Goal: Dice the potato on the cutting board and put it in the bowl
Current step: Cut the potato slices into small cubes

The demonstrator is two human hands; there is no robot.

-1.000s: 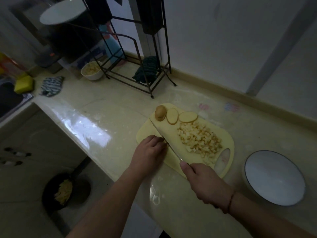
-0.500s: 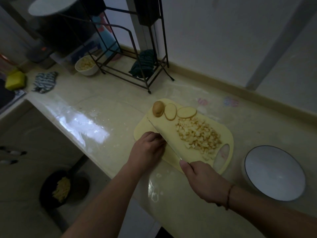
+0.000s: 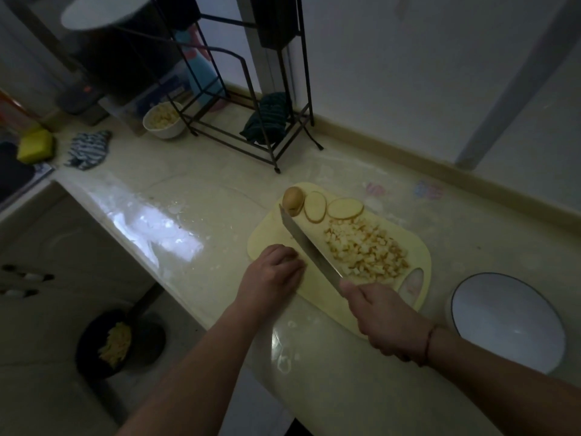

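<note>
Gripping the knife (image 3: 309,247), the right hand (image 3: 385,320) has two slices (image 3: 330,209) at twelve o'clock left undiced, the bowl (image 3: 509,322) unfilled, and the left hand (image 3: 272,273) curled, apparently empty.

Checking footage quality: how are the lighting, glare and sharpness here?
Head view: dim overall, with window glare on the countertop; the left hand looks motion-blurred, the knife and diced potato fairly sharp; wide-angle bending at the edges.
</note>
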